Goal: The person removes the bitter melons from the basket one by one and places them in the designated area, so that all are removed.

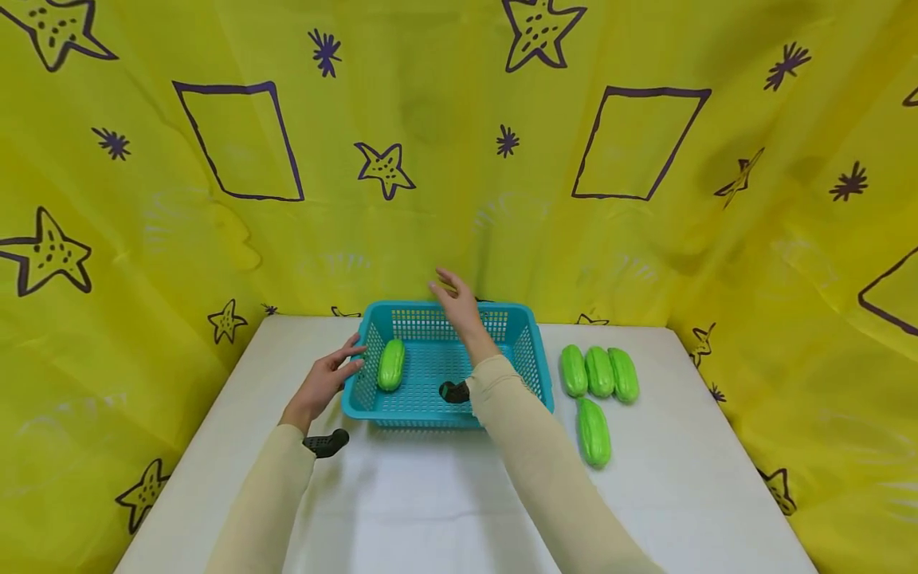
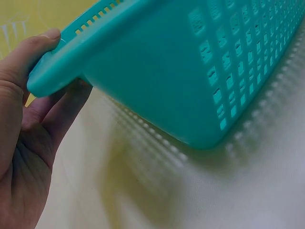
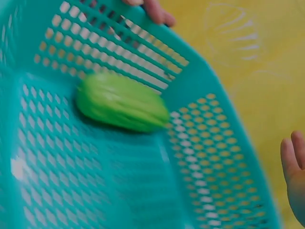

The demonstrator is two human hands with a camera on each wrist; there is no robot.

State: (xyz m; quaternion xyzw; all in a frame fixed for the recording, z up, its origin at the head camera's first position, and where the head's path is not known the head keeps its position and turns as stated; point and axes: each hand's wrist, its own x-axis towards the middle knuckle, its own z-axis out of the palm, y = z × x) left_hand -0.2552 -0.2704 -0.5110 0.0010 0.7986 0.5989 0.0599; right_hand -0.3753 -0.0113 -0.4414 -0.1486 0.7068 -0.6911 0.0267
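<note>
A turquoise plastic basket [image 1: 423, 419] with perforated walls stands near the back of the white table. One plump, ridged green vegetable [image 1: 390, 365], like a short cucumber, lies inside at its left end. My left hand [image 1: 324, 384] holds the basket's left rim; in the left wrist view the thumb [image 2: 40, 42] lies over the lip and the fingers go under it. Above the back rim is my right hand [image 1: 457, 304], fingers spread and nothing in it. The right wrist view shows only its fingertips [image 3: 293, 155] at the right edge, beyond the basket wall.
Right of the basket, three matching green vegetables [image 1: 599, 371] lie side by side, with another [image 1: 594, 433] in front of them. A yellow curtain [image 1: 445, 231] with drawn stars and frames surrounds the table [image 1: 423, 518] at the back and sides.
</note>
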